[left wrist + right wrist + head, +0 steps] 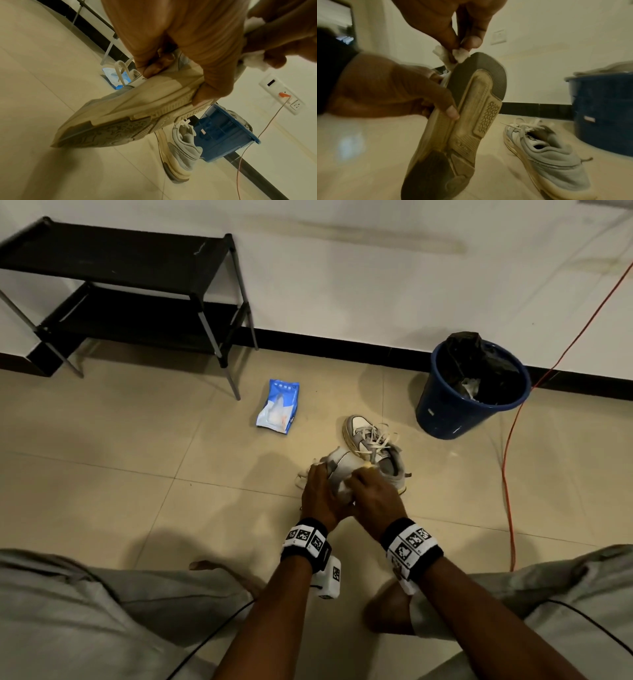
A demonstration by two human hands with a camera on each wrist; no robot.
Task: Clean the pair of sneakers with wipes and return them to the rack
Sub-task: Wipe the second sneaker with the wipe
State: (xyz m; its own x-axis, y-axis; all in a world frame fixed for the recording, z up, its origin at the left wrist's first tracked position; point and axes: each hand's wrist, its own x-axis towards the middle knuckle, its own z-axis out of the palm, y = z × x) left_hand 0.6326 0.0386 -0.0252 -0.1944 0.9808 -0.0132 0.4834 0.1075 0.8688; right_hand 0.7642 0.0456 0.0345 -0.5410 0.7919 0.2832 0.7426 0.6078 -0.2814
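Observation:
My left hand grips a grey-and-white sneaker off the floor, thumb on its ribbed sole. In the right wrist view the left hand holds the shoe tilted with its sole facing the camera. My right hand pinches a crumpled white wipe against the heel edge of that sole. The second sneaker lies on the tiles just behind, laces loose. The black two-shelf rack stands at the back left against the wall.
A blue-and-white wipes pack lies on the tiled floor in front of the rack. A blue bin with a black liner stands at the right by the wall. An orange cable runs down the right side. My knees frame the bottom.

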